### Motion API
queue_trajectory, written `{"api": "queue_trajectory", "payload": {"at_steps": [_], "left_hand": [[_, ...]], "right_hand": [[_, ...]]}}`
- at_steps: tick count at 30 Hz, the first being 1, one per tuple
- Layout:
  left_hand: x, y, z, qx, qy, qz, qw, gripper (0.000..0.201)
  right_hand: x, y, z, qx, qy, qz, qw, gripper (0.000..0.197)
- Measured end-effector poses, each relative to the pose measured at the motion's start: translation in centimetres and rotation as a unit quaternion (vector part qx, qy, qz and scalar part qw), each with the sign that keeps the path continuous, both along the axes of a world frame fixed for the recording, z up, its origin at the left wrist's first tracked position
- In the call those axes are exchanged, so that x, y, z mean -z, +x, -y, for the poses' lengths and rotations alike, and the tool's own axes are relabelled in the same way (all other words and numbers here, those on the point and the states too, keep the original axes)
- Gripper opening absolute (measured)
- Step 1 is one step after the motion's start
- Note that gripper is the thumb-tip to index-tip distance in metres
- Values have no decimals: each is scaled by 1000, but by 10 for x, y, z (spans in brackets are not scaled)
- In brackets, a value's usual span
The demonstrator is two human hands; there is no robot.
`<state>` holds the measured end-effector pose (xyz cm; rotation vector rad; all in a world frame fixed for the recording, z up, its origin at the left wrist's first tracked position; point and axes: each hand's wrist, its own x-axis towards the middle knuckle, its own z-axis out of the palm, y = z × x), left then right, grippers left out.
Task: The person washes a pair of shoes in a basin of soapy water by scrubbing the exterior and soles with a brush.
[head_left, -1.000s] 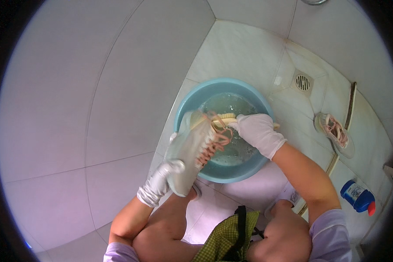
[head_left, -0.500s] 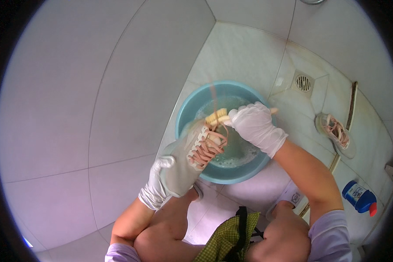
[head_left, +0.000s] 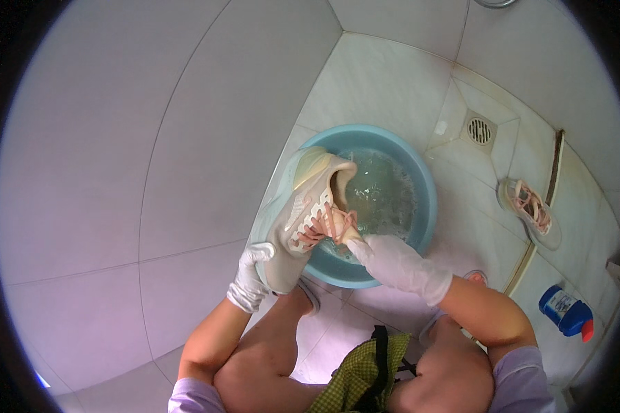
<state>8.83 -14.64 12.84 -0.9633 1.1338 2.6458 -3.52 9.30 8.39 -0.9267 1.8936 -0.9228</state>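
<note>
Over the left side of a blue basin (head_left: 428, 213), a pale sneaker (head_left: 287, 224) with pink laces is tilted, its opening turned toward the water. My left hand (head_left: 251, 279), in a white glove, grips it near the toe, thumb on the upper. My right hand (head_left: 399, 265), gloved too, is closed round a scrubbing brush (head_left: 352, 235) at the laces and tongue. Only a short beige piece of the brush shows; its bristles cannot be made out. Cloudy, foamy water (head_left: 386, 193) lies in the basin.
A second sneaker (head_left: 530, 212) with pink laces rests at the right by a raised floor strip (head_left: 520, 270). A blue bottle with a red cap (head_left: 566, 311) lies nearer. Beyond is a round floor drain (head_left: 479, 130). A grey wall (head_left: 207, 138) rises close on the left.
The sneaker has turned to show more of its side and opening. My right hand has come nearer and down from the far side of the basin, bringing the brush to the laces.
</note>
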Motion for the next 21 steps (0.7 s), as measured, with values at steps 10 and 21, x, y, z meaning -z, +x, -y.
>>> {"api": "queue_trajectory", "payload": {"at_steps": [10,21], "left_hand": [[30,-29,-18,49,121,37,991,78],[74,-86,-47,212,-695,-94,680,51]], "right_hand": [[-54,14,-39,239,-18,463,854,31],[10,13,-56,4,112,95,989,33]]}}
